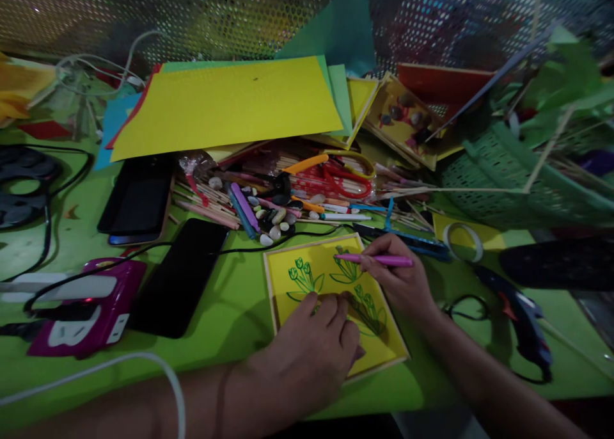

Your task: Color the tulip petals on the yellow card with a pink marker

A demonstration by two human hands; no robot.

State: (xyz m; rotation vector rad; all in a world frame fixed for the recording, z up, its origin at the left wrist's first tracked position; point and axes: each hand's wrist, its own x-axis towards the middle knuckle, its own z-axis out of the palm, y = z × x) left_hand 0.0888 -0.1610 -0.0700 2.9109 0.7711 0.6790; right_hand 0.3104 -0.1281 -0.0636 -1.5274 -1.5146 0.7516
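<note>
I judge drawing is underway: my right hand (400, 282) pinches a pink marker (393, 260) at the yellow panel's (320, 255) tulip drawings (347, 269), lower centre; my left hand (314, 349) rests there, grip unclear. The next stroke needs steadiness.

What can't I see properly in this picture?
Head view: part of the yellow panel, covered by the left hand.
Head view: whether the tip of the pink pen touches the panel; too small and dim.
Head view: the right side of the green basket, cut off by the right edge.
Head view: whatever the yellow sheet covers.
</note>
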